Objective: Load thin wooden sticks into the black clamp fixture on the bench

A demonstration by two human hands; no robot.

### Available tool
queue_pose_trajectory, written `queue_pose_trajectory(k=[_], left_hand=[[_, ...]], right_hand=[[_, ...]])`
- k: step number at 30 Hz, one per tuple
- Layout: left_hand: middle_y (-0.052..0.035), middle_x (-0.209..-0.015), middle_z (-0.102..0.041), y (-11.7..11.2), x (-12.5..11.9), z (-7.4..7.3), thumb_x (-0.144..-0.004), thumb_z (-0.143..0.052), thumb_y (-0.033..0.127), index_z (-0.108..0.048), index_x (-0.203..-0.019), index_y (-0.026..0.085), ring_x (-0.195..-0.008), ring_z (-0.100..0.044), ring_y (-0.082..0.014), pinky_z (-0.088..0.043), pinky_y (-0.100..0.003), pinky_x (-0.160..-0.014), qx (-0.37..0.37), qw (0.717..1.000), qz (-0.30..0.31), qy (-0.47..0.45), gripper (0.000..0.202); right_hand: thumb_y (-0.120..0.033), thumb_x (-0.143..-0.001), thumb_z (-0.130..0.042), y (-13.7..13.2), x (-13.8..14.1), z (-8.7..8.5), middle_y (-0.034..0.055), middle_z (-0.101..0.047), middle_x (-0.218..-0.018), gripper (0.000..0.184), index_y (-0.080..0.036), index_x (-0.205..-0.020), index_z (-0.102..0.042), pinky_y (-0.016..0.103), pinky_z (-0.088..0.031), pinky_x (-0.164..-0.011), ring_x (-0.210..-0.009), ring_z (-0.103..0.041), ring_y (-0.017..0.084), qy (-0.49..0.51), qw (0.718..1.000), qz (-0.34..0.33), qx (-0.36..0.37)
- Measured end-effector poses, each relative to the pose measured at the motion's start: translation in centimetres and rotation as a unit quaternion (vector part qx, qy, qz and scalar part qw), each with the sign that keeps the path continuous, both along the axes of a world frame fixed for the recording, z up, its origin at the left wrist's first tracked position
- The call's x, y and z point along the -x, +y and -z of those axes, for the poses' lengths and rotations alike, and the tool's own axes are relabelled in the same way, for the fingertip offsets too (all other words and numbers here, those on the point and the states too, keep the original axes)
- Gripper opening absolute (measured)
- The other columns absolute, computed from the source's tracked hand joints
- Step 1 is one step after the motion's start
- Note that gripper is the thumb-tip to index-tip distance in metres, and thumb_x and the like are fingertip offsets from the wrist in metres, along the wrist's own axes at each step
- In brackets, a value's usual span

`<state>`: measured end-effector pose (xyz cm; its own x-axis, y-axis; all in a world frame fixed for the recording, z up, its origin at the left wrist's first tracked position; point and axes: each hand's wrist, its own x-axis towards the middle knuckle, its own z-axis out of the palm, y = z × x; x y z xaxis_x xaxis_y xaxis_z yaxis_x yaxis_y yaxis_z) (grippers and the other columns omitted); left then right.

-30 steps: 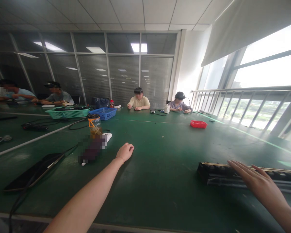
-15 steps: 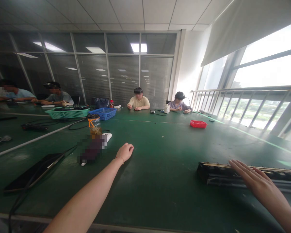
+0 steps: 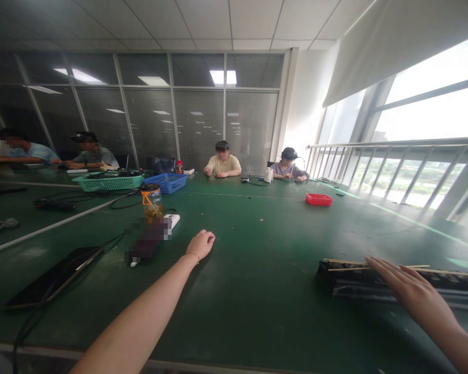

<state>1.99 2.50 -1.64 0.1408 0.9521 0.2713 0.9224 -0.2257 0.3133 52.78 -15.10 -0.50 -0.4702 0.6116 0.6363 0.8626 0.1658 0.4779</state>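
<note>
My left hand (image 3: 202,244) rests on the green table with its fingers curled in; whatever they may hold is hidden. To the right, my right hand (image 3: 411,288) is stretched out flat, fingers straight, palm down over a long black box-like object (image 3: 359,285). Thin light-wood sticks (image 3: 347,269) lie along the top of this object, partly under my fingers. Part of its top is hidden by the hand.
Left of my left arm are a dark flat tablet-like device (image 3: 54,278) with a cable, a blurred dark pouch and a bottle (image 3: 153,202). Farther off stand a green basket (image 3: 109,183), a blue basket (image 3: 167,183) and a red tray (image 3: 319,200). Several people sit around the table.
My right hand has slid slightly left. The sticks under it have shifted and now lie spread apart, one end nearer me. My left hand has stayed in place.
</note>
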Motion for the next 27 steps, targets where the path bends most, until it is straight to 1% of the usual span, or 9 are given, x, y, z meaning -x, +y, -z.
queue_pose_trajectory(k=[2,5,7,12,15,18,21,24,27], left_hand=[[-0.0022,-0.09,-0.054,0.0,0.0,0.1,-0.081,-0.039,0.031,-0.061,-0.085,0.024,-0.074,-0.055,-0.0138,-0.041,-0.024,-0.063,-0.004,1.0,0.0,0.001,0.023],[-0.0019,-0.088,-0.054,0.1,0.1,0.1,-0.08,-0.039,0.03,-0.061,-0.084,0.024,-0.074,-0.055,-0.0137,-0.041,-0.024,-0.064,-0.013,1.0,0.005,0.005,0.022],[-0.0016,-0.087,-0.054,0.1,0.1,0.2,-0.08,-0.039,0.029,-0.061,-0.083,0.024,-0.073,-0.055,-0.0139,-0.041,-0.024,-0.063,-0.015,1.0,0.006,0.006,0.022],[-0.002,-0.089,-0.055,0.0,0.0,0.1,-0.08,-0.039,0.029,-0.061,-0.084,0.025,-0.074,-0.056,-0.0143,-0.041,-0.025,-0.063,-0.008,1.0,0.004,0.004,0.023],[-0.0024,-0.091,-0.055,0.1,0.0,0.1,-0.08,-0.04,0.03,-0.061,-0.085,0.024,-0.075,-0.056,-0.0143,-0.041,-0.024,-0.064,-0.004,1.0,0.005,0.001,0.023],[-0.0021,-0.09,-0.055,0.1,0.0,0.1,-0.081,-0.04,0.029,-0.061,-0.085,0.024,-0.075,-0.055,-0.0139,-0.041,-0.024,-0.064,-0.004,1.0,0.004,0.0,0.022],[-0.0021,-0.091,-0.055,0.1,0.0,0.1,-0.081,-0.04,0.029,-0.061,-0.085,0.024,-0.075,-0.055,-0.0136,-0.041,-0.024,-0.065,-0.001,1.0,0.002,0.0,0.022],[-0.0022,-0.091,-0.055,0.0,0.0,0.0,-0.08,-0.04,0.029,-0.061,-0.086,0.024,-0.075,-0.055,-0.0135,-0.041,-0.024,-0.065,0.003,1.0,0.001,-0.001,0.022],[-0.0026,-0.092,-0.055,0.0,0.0,-0.1,-0.08,-0.04,0.029,-0.061,-0.086,0.024,-0.075,-0.055,-0.0139,-0.041,-0.024,-0.064,0.007,1.0,0.0,-0.003,0.023]], right_hand=[[-0.013,-0.077,-0.023,0.2,0.0,0.0,0.0066,-0.056,-0.112,0.053,-0.018,-0.13,-0.032,0.033,-0.042,-0.081,-0.096,-0.056,0.017,0.009,1.0,-0.001,-0.002],[-0.019,-0.077,-0.026,0.4,-0.1,-0.2,0.0058,-0.061,-0.104,0.045,-0.018,-0.115,-0.05,0.032,-0.045,-0.075,-0.088,-0.059,0.017,0.027,1.0,0.01,0.007],[-0.02,-0.077,-0.026,0.5,-0.1,-0.4,0.0058,-0.063,-0.1,0.043,-0.017,-0.109,-0.054,0.031,-0.047,-0.071,-0.085,-0.06,0.017,0.031,0.999,0.018,0.014],[-0.016,-0.074,-0.025,0.7,0.3,-1.1,0.0062,-0.065,-0.093,0.047,-0.014,-0.112,-0.052,0.029,-0.049,-0.065,-0.08,-0.061,0.016,0.038,0.998,0.039,0.04],[-0.013,-0.072,-0.025,0.7,0.4,-1.1,0.0059,-0.065,-0.094,0.047,-0.015,-0.108,-0.055,0.03,-0.048,-0.066,-0.078,-0.061,0.016,0.036,0.997,0.05,0.039],[-0.011,-0.072,-0.023,0.6,0.6,-0.7,0.0063,-0.062,-0.102,0.049,-0.016,-0.108,-0.054,0.033,-0.046,-0.071,-0.086,-0.06,0.017,0.017,0.999,0.048,0.019],[-0.01,-0.071,-0.021,0.2,0.9,-0.2,0.0084,-0.058,-0.108,0.053,-0.016,-0.116,-0.048,0.035,-0.043,-0.076,-0.094,-0.056,0.019,0.015,0.998,0.052,0.006],[-0.01,-0.072,-0.02,-0.2,1.0,0.2,0.0084,-0.055,-0.114,0.056,-0.017,-0.123,-0.041,0.037,-0.041,-0.081,-0.1,-0.053,0.019,0.032,0.998,0.057,0.006],[-0.011,-0.073,-0.02,-0.3,0.8,0.4,0.0068,-0.05,-0.12,0.056,-0.021,-0.126,-0.038,0.039,-0.038,-0.086,-0.107,-0.049,0.02,0.042,0.997,0.06,0.015]])
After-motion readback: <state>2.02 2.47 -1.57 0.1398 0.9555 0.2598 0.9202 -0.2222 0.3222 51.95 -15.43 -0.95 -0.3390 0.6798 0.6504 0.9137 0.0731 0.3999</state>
